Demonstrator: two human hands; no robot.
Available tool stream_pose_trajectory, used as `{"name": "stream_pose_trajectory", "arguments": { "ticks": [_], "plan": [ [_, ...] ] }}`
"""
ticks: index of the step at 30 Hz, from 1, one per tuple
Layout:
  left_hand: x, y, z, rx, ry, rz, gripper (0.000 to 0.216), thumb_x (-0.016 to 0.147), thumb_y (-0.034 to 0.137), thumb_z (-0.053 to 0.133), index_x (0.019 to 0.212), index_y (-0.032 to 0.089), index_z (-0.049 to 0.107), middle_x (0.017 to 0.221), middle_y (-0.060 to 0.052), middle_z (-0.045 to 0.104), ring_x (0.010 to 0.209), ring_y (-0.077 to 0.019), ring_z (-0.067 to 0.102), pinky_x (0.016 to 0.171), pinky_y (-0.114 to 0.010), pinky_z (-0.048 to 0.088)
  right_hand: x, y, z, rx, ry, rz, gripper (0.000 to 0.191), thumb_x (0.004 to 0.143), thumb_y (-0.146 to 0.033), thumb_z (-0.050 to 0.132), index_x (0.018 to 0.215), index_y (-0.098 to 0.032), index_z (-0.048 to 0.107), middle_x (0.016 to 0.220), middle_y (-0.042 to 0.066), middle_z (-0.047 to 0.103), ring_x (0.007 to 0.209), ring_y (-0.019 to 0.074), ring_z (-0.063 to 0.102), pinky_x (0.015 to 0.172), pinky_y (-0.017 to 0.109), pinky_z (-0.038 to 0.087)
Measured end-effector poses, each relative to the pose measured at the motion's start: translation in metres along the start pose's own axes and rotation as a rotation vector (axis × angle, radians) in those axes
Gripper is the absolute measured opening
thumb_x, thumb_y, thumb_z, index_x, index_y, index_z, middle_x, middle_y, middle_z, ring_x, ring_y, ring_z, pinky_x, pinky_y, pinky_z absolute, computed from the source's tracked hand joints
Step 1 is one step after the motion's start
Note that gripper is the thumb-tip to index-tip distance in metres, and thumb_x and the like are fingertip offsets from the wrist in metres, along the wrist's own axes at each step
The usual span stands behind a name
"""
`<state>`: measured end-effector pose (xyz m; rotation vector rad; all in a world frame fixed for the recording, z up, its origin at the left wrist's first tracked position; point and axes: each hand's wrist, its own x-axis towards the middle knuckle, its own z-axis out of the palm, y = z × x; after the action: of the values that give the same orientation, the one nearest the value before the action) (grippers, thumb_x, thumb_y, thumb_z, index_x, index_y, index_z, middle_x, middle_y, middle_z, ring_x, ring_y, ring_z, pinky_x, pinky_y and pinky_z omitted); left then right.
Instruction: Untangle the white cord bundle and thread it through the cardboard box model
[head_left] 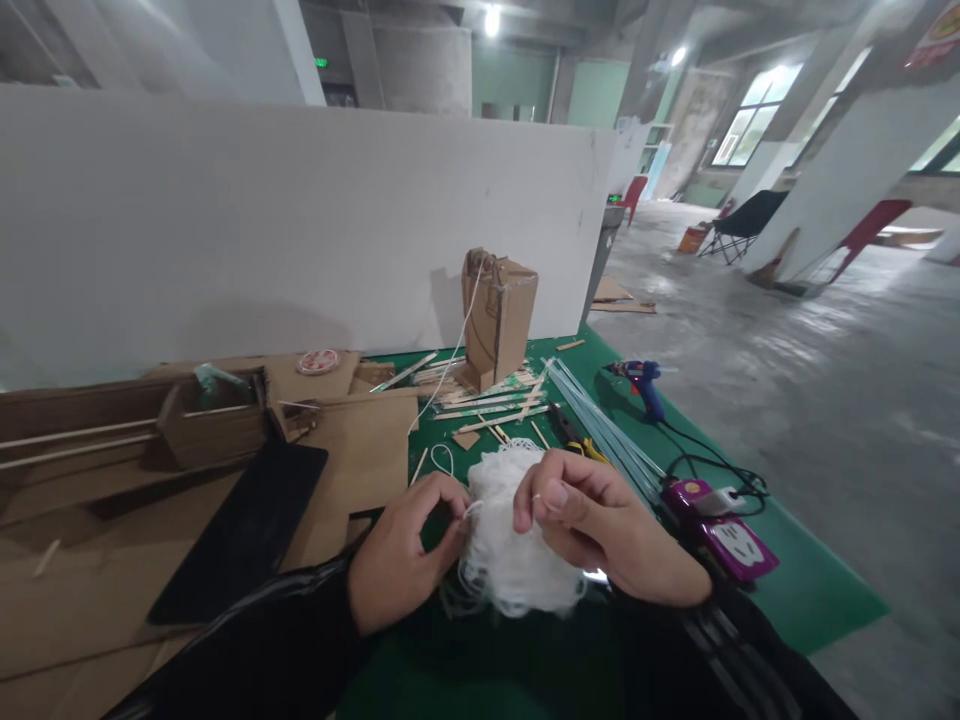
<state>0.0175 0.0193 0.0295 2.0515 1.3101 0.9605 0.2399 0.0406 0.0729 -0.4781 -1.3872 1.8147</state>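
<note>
A loose bundle of white string (510,560) lies on the green tabletop in front of me. My left hand (411,545) is at the bundle's left side, thumb and fingertips pinched on a strand of the string. Over the bundle's upper right, my right hand (600,520) is closed in a pinch, with a short bit of strand showing at the fingertips. Behind them stands an upright cardboard box (511,320); a white cord (454,350) runs from its top down toward the table.
Flat cardboard (367,440) and a dark flat panel (244,530) lie at left. Wooden sticks (491,405), yellow-handled pliers (574,430) and clear glue sticks (604,420) lie beyond the string. A blue glue gun (645,385) and purple power strip (724,530) sit at right. A white partition (300,220) stands behind.
</note>
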Motion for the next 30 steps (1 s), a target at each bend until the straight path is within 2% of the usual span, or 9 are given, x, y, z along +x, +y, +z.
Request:
{"name": "stream_pose_trajectory", "arguments": {
  "ticks": [2, 4, 7, 11, 16, 21, 24, 27, 30],
  "plan": [
    [-0.002, 0.002, 0.001, 0.038, 0.074, 0.057, 0.008, 0.093, 0.026, 0.048, 0.098, 0.021, 0.053, 0.101, -0.008, 0.064, 0.098, -0.0221, 0.061, 0.088, -0.037, 0.05, -0.003, -0.001, -0.001, -0.016, 0.025, 0.011, 0.023, 0.098, -0.032, 0.053, 0.082, -0.015, 0.057, 0.092, 0.004, 0.066, 0.039, -0.0009, 0.027, 0.037, 0.017, 0.018],
    [-0.003, 0.007, 0.001, 0.061, 0.114, 0.163, 0.02, 0.092, 0.02, 0.046, 0.111, 0.023, 0.052, 0.116, -0.009, 0.061, 0.114, -0.0244, 0.056, 0.099, -0.042, 0.045, -0.003, -0.001, -0.001, -0.032, 0.032, 0.034, 0.023, 0.098, -0.033, 0.053, 0.083, -0.015, 0.058, 0.095, 0.005, 0.067, 0.039, -0.0012, 0.026, 0.037, 0.017, 0.018],
    [-0.003, 0.017, 0.0, 0.086, -0.027, 0.29, 0.039, 0.087, 0.025, 0.053, 0.126, 0.025, 0.048, 0.13, -0.01, 0.057, 0.124, -0.0279, 0.05, 0.104, -0.045, 0.043, -0.001, 0.0, 0.0, -0.057, 0.02, 0.077, 0.023, 0.097, -0.034, 0.055, 0.084, -0.015, 0.06, 0.1, 0.007, 0.068, 0.039, -0.0015, 0.026, 0.037, 0.018, 0.018],
    [-0.005, 0.014, 0.004, 0.198, -0.17, 0.293, 0.068, 0.074, 0.032, 0.067, 0.136, 0.025, 0.039, 0.132, -0.01, 0.056, 0.118, -0.0304, 0.056, 0.099, -0.044, 0.049, 0.001, 0.001, 0.003, -0.102, 0.007, 0.098, 0.023, 0.094, -0.036, 0.06, 0.085, -0.015, 0.065, 0.11, 0.009, 0.067, 0.04, -0.0016, 0.028, 0.037, 0.018, 0.019],
    [-0.013, -0.007, 0.01, 0.195, -0.071, 0.409, 0.056, 0.074, 0.021, 0.064, 0.124, 0.026, 0.04, 0.129, -0.01, 0.057, 0.118, -0.0277, 0.055, 0.094, -0.042, 0.05, -0.001, 0.004, 0.0, -0.007, 0.049, 0.084, 0.022, 0.094, -0.036, 0.059, 0.085, -0.017, 0.065, 0.107, 0.006, 0.067, 0.038, -0.0027, 0.027, 0.035, 0.017, 0.017],
    [-0.011, -0.012, 0.009, 0.403, -0.123, 0.503, 0.031, 0.086, 0.01, 0.057, 0.114, 0.023, 0.054, 0.111, -0.006, 0.067, 0.104, -0.0239, 0.059, 0.086, -0.038, 0.05, -0.004, 0.007, -0.001, -0.001, 0.084, 0.106, 0.021, 0.096, -0.033, 0.057, 0.085, -0.016, 0.064, 0.108, 0.005, 0.066, 0.036, -0.004, 0.029, 0.035, 0.016, 0.018],
    [-0.012, -0.013, 0.006, 0.426, -0.013, 0.54, 0.014, 0.095, 0.014, 0.052, 0.104, 0.021, 0.06, 0.111, -0.006, 0.068, 0.106, -0.0226, 0.058, 0.087, -0.034, 0.051, -0.008, 0.008, 0.001, 0.017, 0.109, 0.123, 0.021, 0.096, -0.032, 0.057, 0.085, -0.016, 0.063, 0.104, 0.004, 0.067, 0.036, -0.004, 0.032, 0.036, 0.016, 0.02],
    [-0.018, -0.017, 0.002, 0.388, 0.093, 0.583, 0.017, 0.098, 0.016, 0.047, 0.096, 0.022, 0.062, 0.115, -0.006, 0.067, 0.117, -0.0227, 0.054, 0.093, -0.035, 0.051, -0.014, 0.01, 0.001, 0.027, 0.165, 0.135, 0.021, 0.096, -0.033, 0.058, 0.084, -0.016, 0.062, 0.095, 0.003, 0.066, 0.036, -0.0029, 0.033, 0.036, 0.015, 0.022],
    [-0.023, -0.019, 0.0, 0.385, 0.109, 0.6, 0.021, 0.099, 0.018, 0.045, 0.092, 0.022, 0.064, 0.11, -0.005, 0.068, 0.118, -0.0219, 0.055, 0.092, -0.033, 0.051, -0.017, 0.013, 0.0, 0.071, 0.234, 0.145, 0.023, 0.094, -0.035, 0.059, 0.082, -0.015, 0.061, 0.084, 0.0, 0.064, 0.035, -0.0022, 0.028, 0.033, 0.014, 0.022]
  ]
}}
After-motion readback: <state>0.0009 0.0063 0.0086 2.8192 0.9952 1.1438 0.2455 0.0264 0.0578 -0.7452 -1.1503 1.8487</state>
